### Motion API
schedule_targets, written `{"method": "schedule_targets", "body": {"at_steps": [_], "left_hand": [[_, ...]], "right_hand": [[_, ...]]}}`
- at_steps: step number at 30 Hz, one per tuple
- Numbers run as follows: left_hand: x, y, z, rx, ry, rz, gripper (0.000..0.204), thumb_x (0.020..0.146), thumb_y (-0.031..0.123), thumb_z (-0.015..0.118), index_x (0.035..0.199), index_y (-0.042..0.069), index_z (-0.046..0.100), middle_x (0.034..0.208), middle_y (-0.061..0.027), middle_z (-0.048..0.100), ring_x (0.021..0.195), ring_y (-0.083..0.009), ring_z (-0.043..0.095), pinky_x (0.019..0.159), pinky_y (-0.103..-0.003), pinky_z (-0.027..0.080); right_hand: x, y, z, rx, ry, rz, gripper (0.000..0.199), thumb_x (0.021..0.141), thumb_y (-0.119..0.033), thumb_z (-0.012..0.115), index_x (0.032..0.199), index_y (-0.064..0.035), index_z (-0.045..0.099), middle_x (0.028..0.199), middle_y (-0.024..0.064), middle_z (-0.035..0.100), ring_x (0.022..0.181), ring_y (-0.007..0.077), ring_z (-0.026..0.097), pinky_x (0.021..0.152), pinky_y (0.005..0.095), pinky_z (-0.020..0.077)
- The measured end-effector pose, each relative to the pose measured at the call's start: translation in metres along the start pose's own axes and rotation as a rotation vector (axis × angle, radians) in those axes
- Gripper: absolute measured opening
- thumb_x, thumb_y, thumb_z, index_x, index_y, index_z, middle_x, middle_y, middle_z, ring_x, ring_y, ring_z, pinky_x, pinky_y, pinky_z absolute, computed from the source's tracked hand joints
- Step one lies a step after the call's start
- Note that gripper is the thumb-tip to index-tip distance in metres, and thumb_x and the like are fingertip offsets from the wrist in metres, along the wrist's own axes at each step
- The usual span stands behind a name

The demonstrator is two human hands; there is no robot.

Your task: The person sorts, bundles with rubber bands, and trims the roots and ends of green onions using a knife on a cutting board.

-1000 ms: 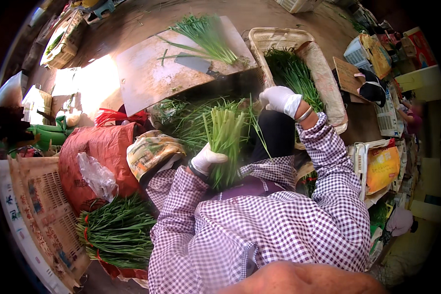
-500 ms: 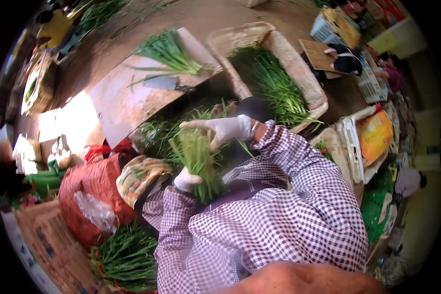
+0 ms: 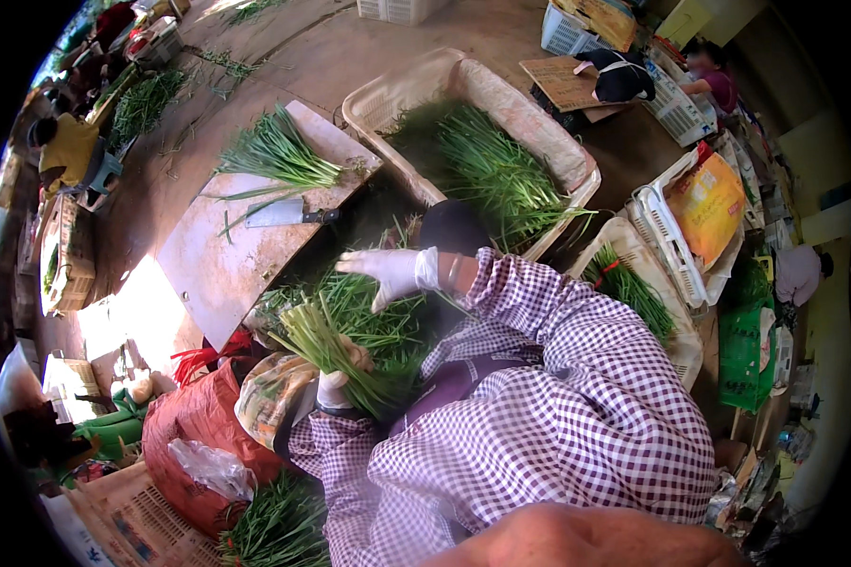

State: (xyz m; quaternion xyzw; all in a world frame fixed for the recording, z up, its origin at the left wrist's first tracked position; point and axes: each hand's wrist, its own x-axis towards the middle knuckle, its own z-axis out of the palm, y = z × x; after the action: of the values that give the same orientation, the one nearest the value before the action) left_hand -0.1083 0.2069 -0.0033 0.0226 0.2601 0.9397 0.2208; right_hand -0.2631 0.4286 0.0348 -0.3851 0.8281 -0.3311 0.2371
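A bunch of green chives (image 3: 323,342), pale stalk ends towards the upper left, is clasped in my white-gloved left hand (image 3: 336,386) above my lap. My white-gloved right hand (image 3: 386,271) is just above the bunch, fingers stretched out and thumb apart, holding nothing. Beneath both hands lies a heap of loose green leaves (image 3: 388,326). Beyond them, a cleaver (image 3: 276,214) with a dark handle rests on a pale board (image 3: 222,255), beside a larger pile of chives (image 3: 279,156).
Right of the board stands a lined crate (image 3: 567,156) with more chives (image 3: 501,170). A tied bunch (image 3: 629,288) lies in a tray farther right. At my left are a red sack (image 3: 199,425) and more greens (image 3: 279,524). Other people sit farther off, one in yellow (image 3: 71,151).
The bunch in my left hand has tipped over to the left. My right hand has come away from it and opened wider. The whole view has shifted.
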Motion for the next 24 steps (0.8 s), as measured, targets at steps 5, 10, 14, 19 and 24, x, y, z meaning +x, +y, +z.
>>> {"method": "schedule_targets", "body": {"at_steps": [5,10,14,19,24], "left_hand": [[0.026,-0.016,0.005,0.028,-0.363,-0.118,0.054,0.070,0.029,0.080,0.111,0.009,0.050,0.073,0.0019,0.050,0.068,-0.0148,0.047,0.064,-0.033,0.040],[0.020,-0.017,-0.006,-0.036,-0.512,-0.113,0.051,0.072,0.028,0.081,0.110,0.010,0.052,0.070,0.0007,0.049,0.066,-0.0161,0.047,0.063,-0.034,0.039],[0.011,-0.018,-0.010,-0.053,-0.382,-0.133,0.049,0.072,0.028,0.081,0.106,0.009,0.053,0.070,0.0001,0.049,0.066,-0.0155,0.048,0.062,-0.032,0.039],[0.019,-0.020,-0.003,0.031,-0.451,-0.145,0.048,0.070,0.028,0.082,0.101,0.004,0.054,0.071,-0.0057,0.052,0.061,-0.0196,0.047,0.056,-0.033,0.038],[0.010,-0.013,-0.010,0.003,-0.366,-0.080,0.050,0.068,0.026,0.081,0.105,0.007,0.053,0.077,-0.0018,0.051,0.068,-0.0177,0.047,0.062,-0.034,0.039]], "right_hand": [[0.024,-0.026,0.006,0.735,-0.160,-0.361,0.095,0.074,-0.011,0.080,0.151,-0.0074,0.025,0.148,0.0155,0.037,0.133,0.0221,0.040,0.109,0.0351,0.0352],[0.022,-0.025,-0.004,0.821,-0.369,-0.007,0.052,0.084,-0.007,0.069,0.133,-0.0045,0.052,0.100,0.0037,0.067,0.086,0.0125,0.064,0.080,0.0270,0.0519],[0.005,-0.035,-0.042,0.649,-0.221,-0.120,0.019,0.089,-0.010,0.061,0.105,-0.0050,0.070,0.069,-0.0017,0.061,0.059,0.0068,0.051,0.054,0.0246,0.0404],[-0.003,-0.039,-0.082,0.536,0.125,-0.036,0.018,0.091,-0.015,0.061,0.104,-0.0070,0.071,0.070,-0.0037,0.057,0.059,0.0054,0.046,0.055,0.0230,0.0401],[-0.029,-0.052,-0.116,0.840,0.022,0.071,0.030,0.089,-0.023,0.066,0.113,-0.0059,0.067,0.075,0.0005,0.056,0.076,0.0069,0.056,0.065,0.0262,0.0501]]}}
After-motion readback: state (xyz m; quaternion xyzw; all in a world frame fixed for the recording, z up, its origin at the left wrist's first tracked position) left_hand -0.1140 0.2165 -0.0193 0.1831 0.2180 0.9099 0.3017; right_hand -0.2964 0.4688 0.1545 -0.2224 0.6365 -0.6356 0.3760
